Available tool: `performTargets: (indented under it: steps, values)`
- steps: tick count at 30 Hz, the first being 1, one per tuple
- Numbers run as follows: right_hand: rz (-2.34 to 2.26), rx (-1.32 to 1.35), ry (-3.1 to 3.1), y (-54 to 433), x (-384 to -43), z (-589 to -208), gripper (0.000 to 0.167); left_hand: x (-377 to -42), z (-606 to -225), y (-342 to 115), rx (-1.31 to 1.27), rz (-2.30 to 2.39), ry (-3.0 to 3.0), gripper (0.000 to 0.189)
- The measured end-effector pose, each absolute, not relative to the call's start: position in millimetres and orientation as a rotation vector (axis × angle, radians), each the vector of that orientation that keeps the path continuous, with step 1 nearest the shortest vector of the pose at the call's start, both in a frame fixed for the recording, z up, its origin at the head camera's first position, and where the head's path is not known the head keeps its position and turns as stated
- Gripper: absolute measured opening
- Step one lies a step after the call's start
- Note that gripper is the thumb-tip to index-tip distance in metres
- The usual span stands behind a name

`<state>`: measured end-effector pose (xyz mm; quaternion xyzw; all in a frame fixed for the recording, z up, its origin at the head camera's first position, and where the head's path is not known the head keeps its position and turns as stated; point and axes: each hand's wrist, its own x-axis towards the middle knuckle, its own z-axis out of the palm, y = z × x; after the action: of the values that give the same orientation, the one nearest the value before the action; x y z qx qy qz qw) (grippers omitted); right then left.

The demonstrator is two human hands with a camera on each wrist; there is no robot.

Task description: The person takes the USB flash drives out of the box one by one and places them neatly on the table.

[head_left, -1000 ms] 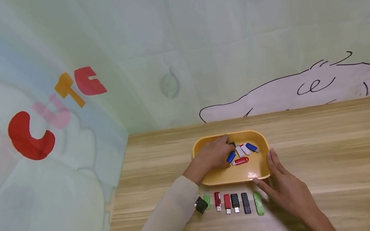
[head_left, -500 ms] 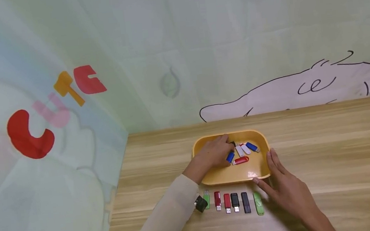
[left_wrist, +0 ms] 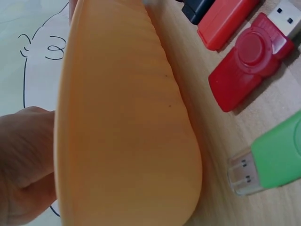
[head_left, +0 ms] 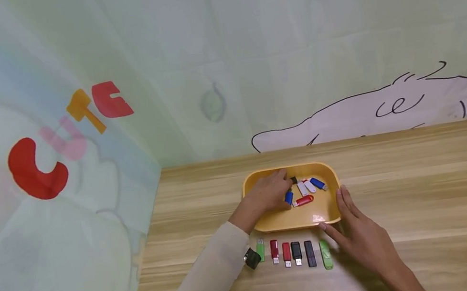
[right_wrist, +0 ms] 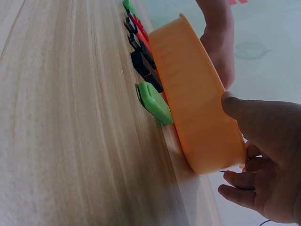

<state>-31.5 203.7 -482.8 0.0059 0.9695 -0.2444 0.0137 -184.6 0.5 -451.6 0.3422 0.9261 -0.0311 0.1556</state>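
My left hand (head_left: 270, 192) reaches down into a yellow plastic tray (head_left: 311, 220), fingers bent towards the bottom. Right at its thumb and fingers is a blue USB stick (head_left: 289, 199), partly covered by the hand; I cannot tell whether the fingers pinch it. A black USB stick (head_left: 293, 180) shows beside the fingertips. Also in the tray lie white USB sticks (head_left: 303, 188), another blue one (head_left: 318, 184) and a red one (head_left: 303, 201). At the tray's near right corner, my right hand (head_left: 367, 240) holds it from outside, thumb (right_wrist: 235, 106) on the rim and fingers around the side.
In front of the tray, several USB sticks lie in a row on the wooden table (head_left: 438, 199): green (head_left: 261, 250), dark red (head_left: 275, 251), red (head_left: 287, 254), two dark ones and a green one (head_left: 326, 255) at the right end. A printed curtain (head_left: 293, 62) hangs behind.
My left hand has shifted slightly left inside the tray, and the blue USB stick by it has moved and turned a little with it. My right hand stays at the corner.
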Motion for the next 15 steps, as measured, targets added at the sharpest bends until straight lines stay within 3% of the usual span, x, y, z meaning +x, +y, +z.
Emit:
performTargets:
  steps: [15]
  values:
    - [-0.776,-0.003,3.030,205.9,-31.3,-483.5,0.102,-179.4,-439.9,-4.2,1.014,-0.156,2.682,0.057]
